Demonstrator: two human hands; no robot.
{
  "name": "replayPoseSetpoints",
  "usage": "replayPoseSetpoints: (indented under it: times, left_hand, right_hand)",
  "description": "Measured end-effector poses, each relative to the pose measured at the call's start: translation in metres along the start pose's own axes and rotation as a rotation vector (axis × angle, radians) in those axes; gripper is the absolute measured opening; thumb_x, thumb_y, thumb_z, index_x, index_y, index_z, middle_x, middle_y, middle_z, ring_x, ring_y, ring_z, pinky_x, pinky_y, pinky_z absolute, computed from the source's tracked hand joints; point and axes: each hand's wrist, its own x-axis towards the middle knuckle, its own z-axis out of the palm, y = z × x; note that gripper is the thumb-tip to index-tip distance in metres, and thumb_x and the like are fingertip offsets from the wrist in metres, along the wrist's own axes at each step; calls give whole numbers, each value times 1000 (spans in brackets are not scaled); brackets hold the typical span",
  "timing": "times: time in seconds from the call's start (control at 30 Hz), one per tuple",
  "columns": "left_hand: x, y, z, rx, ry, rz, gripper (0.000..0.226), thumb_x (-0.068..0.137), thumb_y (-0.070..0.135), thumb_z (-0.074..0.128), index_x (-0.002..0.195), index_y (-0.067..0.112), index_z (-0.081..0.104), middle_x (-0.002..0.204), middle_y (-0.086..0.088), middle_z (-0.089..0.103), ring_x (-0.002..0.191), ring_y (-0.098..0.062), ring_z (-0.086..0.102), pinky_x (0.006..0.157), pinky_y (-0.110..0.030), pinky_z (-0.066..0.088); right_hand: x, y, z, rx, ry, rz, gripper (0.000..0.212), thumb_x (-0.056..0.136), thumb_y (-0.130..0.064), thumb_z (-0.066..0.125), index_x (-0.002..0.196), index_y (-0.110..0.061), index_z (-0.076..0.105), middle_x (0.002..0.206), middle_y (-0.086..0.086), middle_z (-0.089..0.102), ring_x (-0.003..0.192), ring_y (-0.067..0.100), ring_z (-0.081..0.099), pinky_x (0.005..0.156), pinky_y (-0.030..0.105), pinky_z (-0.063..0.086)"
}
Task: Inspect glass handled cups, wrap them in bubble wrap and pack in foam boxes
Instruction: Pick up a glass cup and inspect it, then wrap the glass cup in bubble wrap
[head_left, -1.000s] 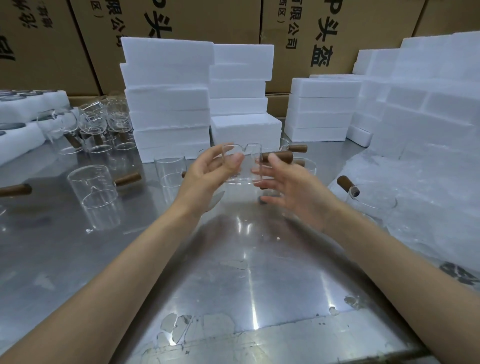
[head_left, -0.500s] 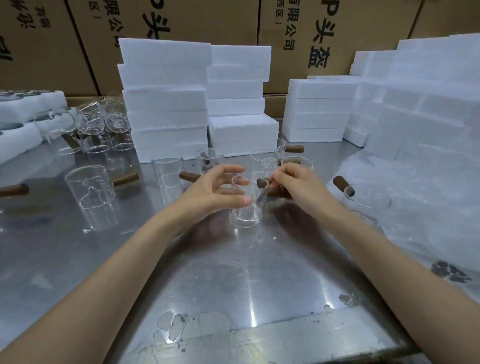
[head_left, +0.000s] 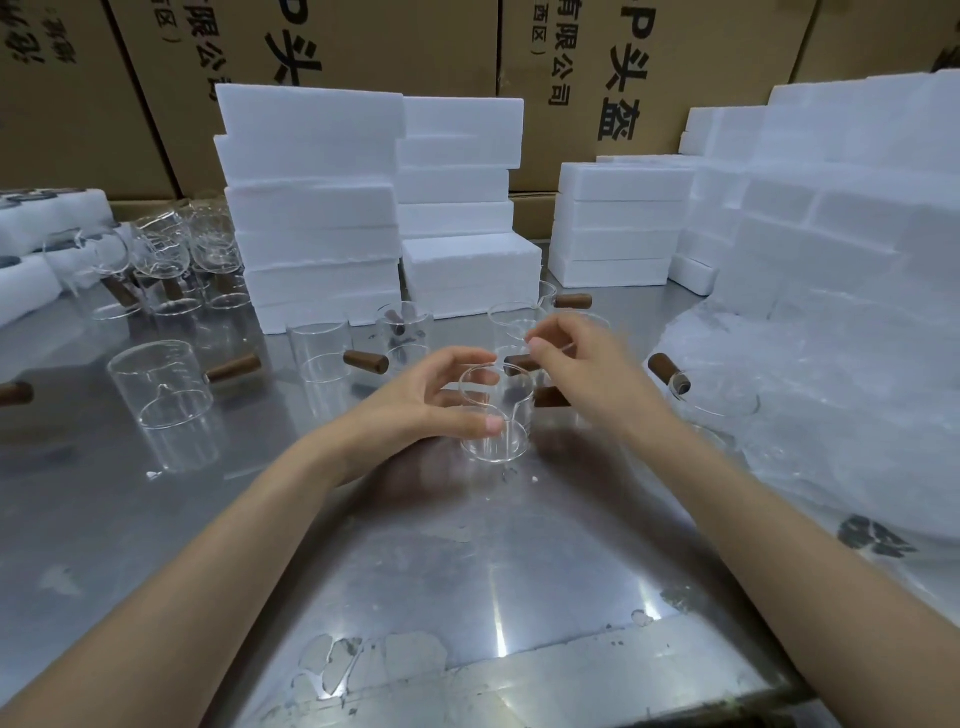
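Left hand (head_left: 421, 400): my fingers curl around the near side of the glass cup (head_left: 496, 415), thumb tip on its wall; I read this as a grip.
Right hand (head_left: 587, 374): lifted just above the cup's wooden handle (head_left: 548, 397), fingers loosely bent, holding nothing I can see.
Glass cup: upright on the steel desk (head_left: 467, 571), centre, handle pointing right.
Other cups: several more glass handled cups (head_left: 161, 395) stand on the desk to the left and behind.
Bubble wrap (head_left: 831, 415): heaped at right.
Foam boxes (head_left: 311, 208): stacked behind, in front of cardboard cartons (head_left: 363, 47).
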Motion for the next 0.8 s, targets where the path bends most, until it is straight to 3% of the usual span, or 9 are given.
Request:
replayPoseSetpoints:
  times: [0.1,0.2,0.3,0.4,0.47,0.57,0.67,0.8]
  left_hand:
    - [2,0,-1,-114,13,-23,64,62,37,80,123,30,58,122,11,64,113,-7,62,92,-24,51]
    - [3,2,-1,-248,55,-61,62,60,40,76,119,25,62,120,5,66,109,-8,63,89,-24,51]
    - [2,4,-2,-283,68,-73,55,68,33,69,121,21,60,119,1,67,106,-12,64,92,-28,50]
    - [2,6,-1,-302,75,-81,48,72,32,61,120,21,61,118,1,68,105,-12,64,85,-23,51]
    - [2,6,-1,-314,82,-84,48,71,31,61,119,21,61,117,1,68,103,-13,65,84,-23,51]
    - [2,7,-1,-325,81,-94,48,71,31,60,118,20,61,116,0,69,101,-13,65,84,-24,50]
    - [3,7,-2,-327,73,-105,48,71,31,60,117,20,62,112,2,69,101,-13,65,84,-24,50]
    - [3,9,-2,-348,77,-107,57,59,35,70,114,20,64,112,0,70,101,-15,65,88,-28,48]
  right_hand:
    - [2,-8,-18,-88,222,-93,10,90,-26,52,95,-29,59,83,-16,61,70,3,53,61,25,42]
    - [20,-5,-44,-363,325,23,17,88,-21,50,101,-23,60,98,-7,63,85,16,56,63,27,37]
    - [43,5,-69,-735,155,306,27,85,-19,55,110,-11,57,106,7,55,100,29,51,72,32,37]
    - [50,11,-79,-925,-99,568,33,82,-26,63,112,-16,53,103,6,51,102,28,49,78,33,32]
    - [52,18,-79,-939,-147,600,26,83,-19,59,108,-16,51,90,3,51,93,27,52,74,30,33]
    - [56,30,-79,-851,-12,505,10,85,-5,47,93,-10,49,75,4,44,77,26,47,67,30,34]
    - [60,34,-81,-704,197,373,8,88,-5,44,90,-6,52,83,10,49,82,31,49,70,32,35]
    - [65,34,-90,-530,315,381,24,93,-11,40,114,-3,51,98,15,54,87,35,49,69,35,34]
